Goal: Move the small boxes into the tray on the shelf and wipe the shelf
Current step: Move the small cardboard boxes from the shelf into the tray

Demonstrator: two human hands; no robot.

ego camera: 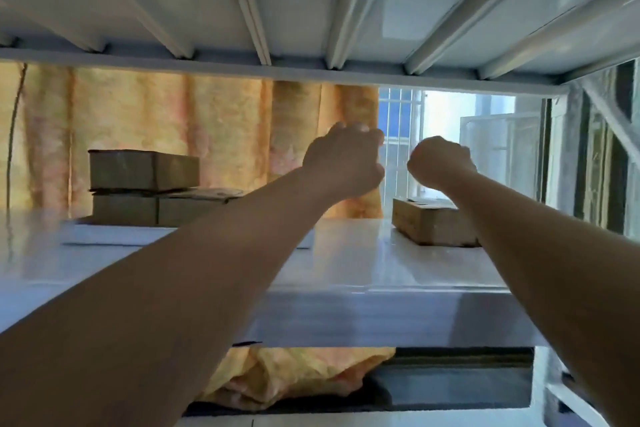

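The shelf (363,263) is a pale metal deck, seen from just above its front edge. The ribbed underside of the upper shelf (311,3) fills the top of the view. A low white tray (114,236) lies on the left half of the deck. A stack of small cardboard boxes (142,184) stands at the back of the tray: one box on top and two side by side below it. A lone cardboard box (433,224) stands outside the tray, on the bare deck at the right rear and well apart from the stack. Both bare arms reach forward over the deck, and both hands are raised clear of the surface and apart from each other. The left hand (343,159) has its fingers curled and overlaps the edge of the orange curtain (173,121) behind the shelf; its fingers face away, so it cannot be determined whether it grips the curtain. The right hand (441,163) is closed into a fist above the lone cardboard box, not touching it, with no object visible in it. A barred window (401,121) is lit behind the hands. A yellow cloth (294,378) lies on the level below.
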